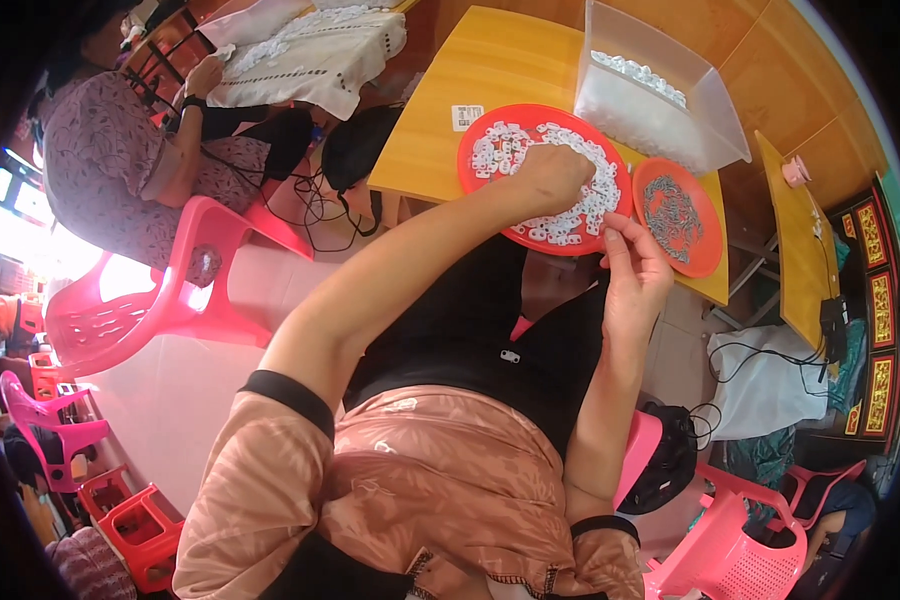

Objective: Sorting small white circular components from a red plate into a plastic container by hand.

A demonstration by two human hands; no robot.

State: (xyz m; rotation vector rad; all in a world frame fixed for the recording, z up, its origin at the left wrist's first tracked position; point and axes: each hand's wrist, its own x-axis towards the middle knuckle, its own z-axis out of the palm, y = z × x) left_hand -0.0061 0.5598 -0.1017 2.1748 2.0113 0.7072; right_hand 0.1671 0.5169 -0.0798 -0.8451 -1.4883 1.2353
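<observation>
A red round plate (467,185) on the yellow table holds many small white plastic pieces (500,148). My left hand (553,182) reaches over the middle of it, back upward and fingers curled down against the pieces; its fingertips are mostly hidden. By the plate's near right rim, my right hand (638,262) has thumb and forefinger pinched together. Whatever that pinch holds is too small to make out. Beside my right hand is a second, orange-red plate (708,262) with a heap of small grey metal parts (673,218).
A clear plastic bin (660,120) of white pieces stands behind the plates on the yellow table (425,150). At the left, another person (120,180) works by a cloth-covered table (320,65). Pink chairs (185,270) and cables are around. One white piece (510,355) lies on my lap.
</observation>
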